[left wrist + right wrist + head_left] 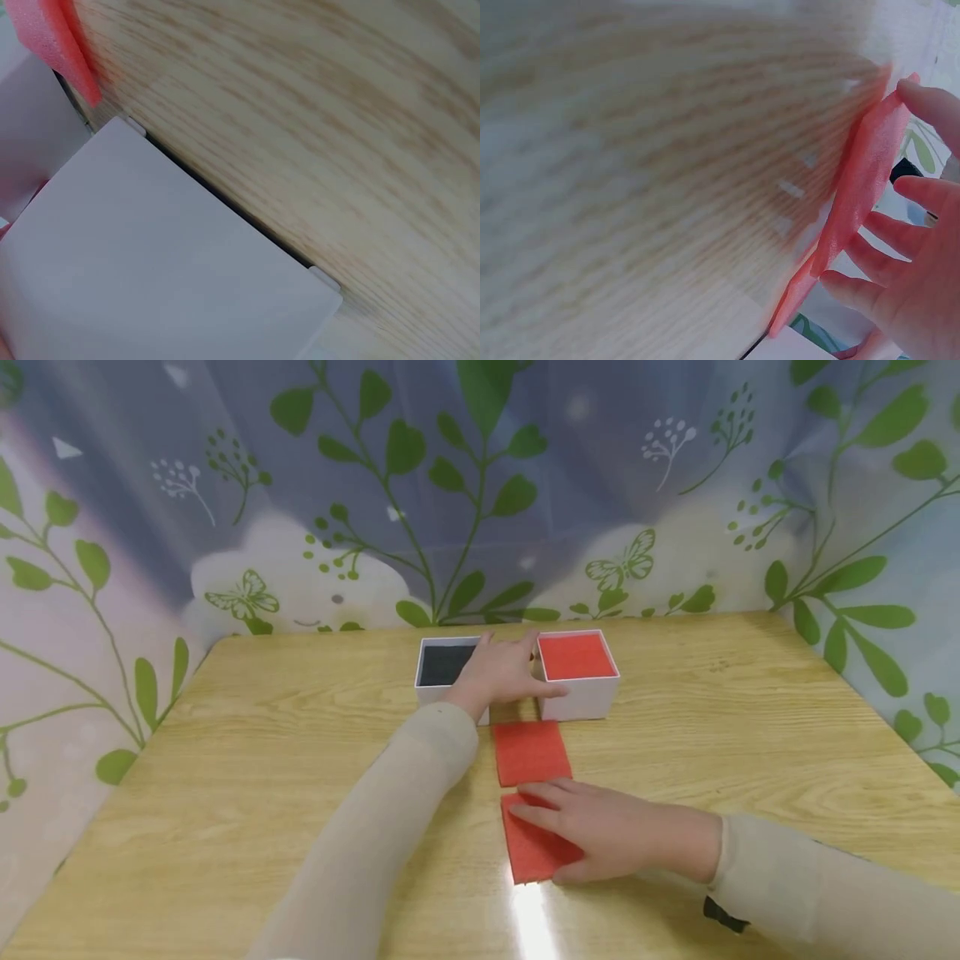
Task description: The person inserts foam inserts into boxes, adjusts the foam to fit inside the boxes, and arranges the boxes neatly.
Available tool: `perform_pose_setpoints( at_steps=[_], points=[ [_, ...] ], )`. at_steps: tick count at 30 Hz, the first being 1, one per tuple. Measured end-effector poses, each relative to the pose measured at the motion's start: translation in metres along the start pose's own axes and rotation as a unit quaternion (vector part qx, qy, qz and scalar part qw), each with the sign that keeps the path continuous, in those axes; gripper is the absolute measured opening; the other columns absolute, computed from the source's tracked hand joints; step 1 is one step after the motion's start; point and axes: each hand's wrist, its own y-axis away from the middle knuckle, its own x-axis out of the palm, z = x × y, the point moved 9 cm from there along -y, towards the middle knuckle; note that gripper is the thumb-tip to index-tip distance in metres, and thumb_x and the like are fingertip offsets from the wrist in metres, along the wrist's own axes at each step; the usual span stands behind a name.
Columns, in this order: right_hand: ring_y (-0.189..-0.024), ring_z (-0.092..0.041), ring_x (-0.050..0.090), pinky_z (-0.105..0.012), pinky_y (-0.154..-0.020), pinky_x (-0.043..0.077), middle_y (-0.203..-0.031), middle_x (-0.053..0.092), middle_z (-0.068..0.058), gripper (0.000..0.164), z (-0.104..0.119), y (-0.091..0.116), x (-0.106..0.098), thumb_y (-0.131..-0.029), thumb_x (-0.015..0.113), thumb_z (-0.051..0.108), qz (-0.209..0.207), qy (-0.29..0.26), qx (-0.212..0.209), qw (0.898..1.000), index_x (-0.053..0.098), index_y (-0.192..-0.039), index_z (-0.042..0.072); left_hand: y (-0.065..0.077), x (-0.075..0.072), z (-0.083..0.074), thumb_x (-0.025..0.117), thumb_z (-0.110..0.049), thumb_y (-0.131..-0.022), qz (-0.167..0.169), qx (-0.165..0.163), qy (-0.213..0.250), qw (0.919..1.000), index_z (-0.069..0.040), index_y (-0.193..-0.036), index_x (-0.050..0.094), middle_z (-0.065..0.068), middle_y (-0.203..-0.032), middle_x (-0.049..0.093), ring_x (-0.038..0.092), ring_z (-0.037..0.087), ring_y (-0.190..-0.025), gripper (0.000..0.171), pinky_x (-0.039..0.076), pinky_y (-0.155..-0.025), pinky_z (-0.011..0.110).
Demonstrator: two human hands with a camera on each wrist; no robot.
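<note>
My left hand (504, 670) reaches over the right side of a white box with a black inside (442, 667), its fingers spread toward the gap beside a second white box (581, 700). A red layer (576, 657) fills that second box almost to its rim. My right hand (611, 828) rests with extended fingers on a soft red square (528, 847), thumb at its near edge. Just beyond lies another red square (531, 752), in front of the boxes. In the right wrist view the fingers lie along the red square (862, 180).
A wooden table (300, 760) carries everything. Behind it hangs a curtain (577, 468) printed with leaves and butterflies. In the left wrist view a white box wall (165, 255) stands close to the camera, with a red piece (56, 45) at the upper left.
</note>
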Motion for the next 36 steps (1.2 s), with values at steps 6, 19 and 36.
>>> perform_pose_setpoints(
  at_steps=[6, 19, 36],
  points=[
    [-0.134, -0.027, 0.029, -0.041, -0.105, 0.032, -0.148, 0.031, -0.008, 0.079, 0.0, 0.001, 0.005, -0.083, 0.066, 0.044, 0.009, 0.014, -0.003, 1.0, 0.029, -0.148, 0.017, 0.001, 0.002, 0.001, 0.051, -0.078, -0.071, -0.003, -0.002, 0.003, 1.0, -0.018, -0.15, 0.016, -0.011, -0.113, 0.063, 0.047, 0.021, -0.122, 0.106, 0.003, -0.112, 0.046],
    [-0.128, -0.028, 0.036, -0.038, -0.102, 0.037, -0.141, 0.037, -0.011, 0.07, 0.004, -0.003, 0.004, -0.082, 0.067, 0.038, 0.001, 0.012, -0.003, 1.0, 0.041, -0.142, 0.012, -0.001, 0.002, 0.003, 0.052, -0.078, -0.07, -0.011, 0.0, 0.008, 0.9999, -0.019, -0.15, 0.017, -0.012, -0.105, 0.064, 0.049, 0.021, -0.12, 0.106, 0.004, -0.112, 0.047],
    [-0.128, -0.027, 0.034, -0.042, -0.1, 0.038, -0.143, 0.032, -0.011, 0.074, -0.009, 0.005, -0.016, -0.083, 0.066, 0.038, -0.039, 0.005, -0.014, 0.999, 0.033, -0.145, 0.014, -0.001, 0.0, 0.001, 0.052, -0.078, -0.07, -0.013, 0.004, -0.002, 0.9999, -0.017, -0.15, 0.018, -0.013, -0.103, 0.064, 0.051, 0.02, -0.118, 0.106, 0.005, -0.111, 0.048]
  ],
)
